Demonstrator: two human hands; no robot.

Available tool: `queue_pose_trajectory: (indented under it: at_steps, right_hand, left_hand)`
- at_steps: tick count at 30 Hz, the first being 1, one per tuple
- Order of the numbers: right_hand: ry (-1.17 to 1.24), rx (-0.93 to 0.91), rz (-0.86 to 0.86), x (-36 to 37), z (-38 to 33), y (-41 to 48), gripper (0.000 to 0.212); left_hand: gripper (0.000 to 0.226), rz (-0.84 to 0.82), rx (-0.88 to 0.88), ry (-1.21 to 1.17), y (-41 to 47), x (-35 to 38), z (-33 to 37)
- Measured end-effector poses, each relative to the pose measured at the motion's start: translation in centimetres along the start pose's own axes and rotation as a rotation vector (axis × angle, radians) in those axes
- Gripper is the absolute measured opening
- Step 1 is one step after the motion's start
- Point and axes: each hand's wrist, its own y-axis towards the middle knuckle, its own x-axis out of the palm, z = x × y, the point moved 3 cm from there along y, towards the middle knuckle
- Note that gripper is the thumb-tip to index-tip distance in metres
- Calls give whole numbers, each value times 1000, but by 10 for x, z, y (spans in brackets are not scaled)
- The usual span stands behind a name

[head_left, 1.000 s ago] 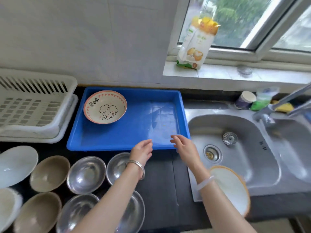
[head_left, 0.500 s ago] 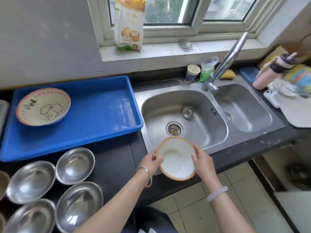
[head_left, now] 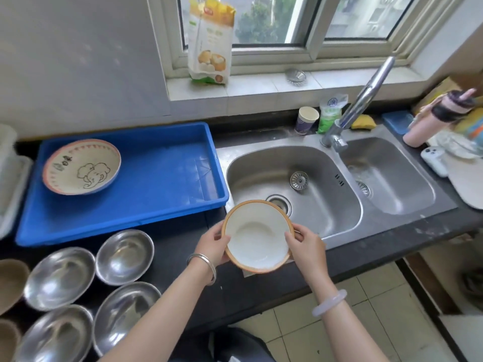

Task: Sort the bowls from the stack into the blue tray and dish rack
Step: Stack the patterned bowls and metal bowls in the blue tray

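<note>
Dark counter (head_left: 170, 244) holds four steel bowls (head_left: 125, 257), one blue tray (head_left: 162, 165); two hands (head_left: 213, 248) (head_left: 307, 246) grip one white bowl (head_left: 257, 236).

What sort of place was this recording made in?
Probably a home kitchen: a double steel sink with a tap under a window, steel bowls on a dark counter, and a blue tray beside the sink.

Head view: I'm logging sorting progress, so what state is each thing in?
White bowl: held by both hands, open side up, empty.
Left hand: grips bowl's left rim.
Right hand: grips bowl's right rim.
Elephant bowl: in the blue tray, empty.
Steel bowls: on the counter, upright, empty.
Tap: no water running.
</note>
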Motion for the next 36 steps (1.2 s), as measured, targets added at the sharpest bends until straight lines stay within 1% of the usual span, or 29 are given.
queue_pose_trajectory:
  at_steps: [4,8,11,15,20,22,24,26,27,29,32,33,36]
  right_hand:
    - [127,-15,-39,35,-39,10,15]
    - [206,-48,-143,82,-80,14,10]
    - [201,-89,-215,121,-115,14,7]
    - [210,-125,-276,175,-165,18,12]
    - [201,-173,-378,246,-223,27,6]
    - [171,-193,-406,274,-243,32,6]
    - [151,-193,-408,301,-258,40,6]
    - [127,-188,-398,325,-270,47,14]
    - [108,-184,-396,336,-273,51,14]
    - [58,-177,-397,356,-279,58,12]
    - [-19,-165,-391,379,-280,64,18]
    - [-42,-171,-390,385,-280,65,17]
    - [-104,-201,-399,399,-280,67,18]
  left_hand:
    - [30,78,66,-107,-3,-44,20]
    - [15,186,95,-208,-6,-96,38]
    - [11,283,118,-288,-6,-136,52]
    - [10,414,175,-308,1,-192,68]
    - [7,529,248,-411,26,-256,89]
    - [10,565,262,-443,39,-280,98]
    - [21,595,272,-458,56,-302,107]
    - [30,627,274,-446,73,-320,115]
    - [32,639,274,-429,81,-328,117]
    - [35,665,262,-374,96,-340,120]
    - [38,706,236,-271,113,-352,118]
    - [39,714,228,-237,118,-355,117]
    - [39,721,192,-196,128,-362,113]
